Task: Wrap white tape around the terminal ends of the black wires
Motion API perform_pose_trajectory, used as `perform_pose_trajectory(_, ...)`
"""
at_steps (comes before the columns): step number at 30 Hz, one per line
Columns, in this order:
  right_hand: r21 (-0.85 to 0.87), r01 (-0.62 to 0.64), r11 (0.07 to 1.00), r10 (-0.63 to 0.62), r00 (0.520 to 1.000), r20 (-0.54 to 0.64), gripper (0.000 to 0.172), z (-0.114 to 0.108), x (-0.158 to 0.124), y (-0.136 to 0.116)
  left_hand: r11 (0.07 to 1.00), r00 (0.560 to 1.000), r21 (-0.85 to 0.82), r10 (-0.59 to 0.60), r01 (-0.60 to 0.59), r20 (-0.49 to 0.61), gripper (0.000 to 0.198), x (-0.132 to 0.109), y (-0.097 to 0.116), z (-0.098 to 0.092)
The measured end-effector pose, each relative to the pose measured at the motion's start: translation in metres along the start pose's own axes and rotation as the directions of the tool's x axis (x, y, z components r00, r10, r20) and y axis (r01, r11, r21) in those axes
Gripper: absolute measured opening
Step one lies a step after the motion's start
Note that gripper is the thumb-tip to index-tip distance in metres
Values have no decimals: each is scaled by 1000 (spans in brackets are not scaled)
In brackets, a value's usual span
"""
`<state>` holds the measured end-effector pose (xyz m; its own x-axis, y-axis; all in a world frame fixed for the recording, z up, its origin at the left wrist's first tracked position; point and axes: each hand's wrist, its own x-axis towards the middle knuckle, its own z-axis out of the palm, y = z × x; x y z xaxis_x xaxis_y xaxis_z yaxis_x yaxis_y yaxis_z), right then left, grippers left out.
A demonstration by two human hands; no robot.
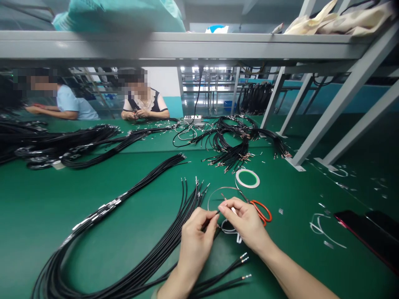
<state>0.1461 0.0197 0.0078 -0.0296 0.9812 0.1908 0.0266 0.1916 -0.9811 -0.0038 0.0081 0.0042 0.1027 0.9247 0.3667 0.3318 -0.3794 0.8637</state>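
Note:
My left hand [196,236] is closed in a pinch on the end of a black cable [208,224], one strand of a bundle of black cables [131,232] spread over the green table [62,216]. My right hand [245,222] is closed too, its fingertips pinching a small pale piece against that cable tip; I cannot make out what the piece is. The two hands meet fingertip to fingertip near the table's middle front. Orange-handled scissors [263,210] lie just right of my right hand. A roll of white tape [247,178] lies beyond them.
More black cable bundles [62,145] lie at the left, and others with metal terminals [230,145] lie at the back. Two people sit across the table, hands busy. A grey shelf frame [343,99] stands at the right. A dark phone [370,236] lies at the right edge.

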Motion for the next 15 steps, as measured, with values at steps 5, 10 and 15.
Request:
perform_pose_trajectory(5,-35,3,999,-3,1000,2,14,1,-2,-1,996,997,42,76,-77,16,14,0,4,1)
perform_pose_trajectory(10,31,-35,999,36,999,-28,22,4,-6,-8,984,992,-132,-122,116,-35,16,0,4,1)
perform_pose_trajectory(15,139,-64,988,70,997,-36,30,7,-7,-9,880,941,-369,-336,299,-36,25,3,0,2)
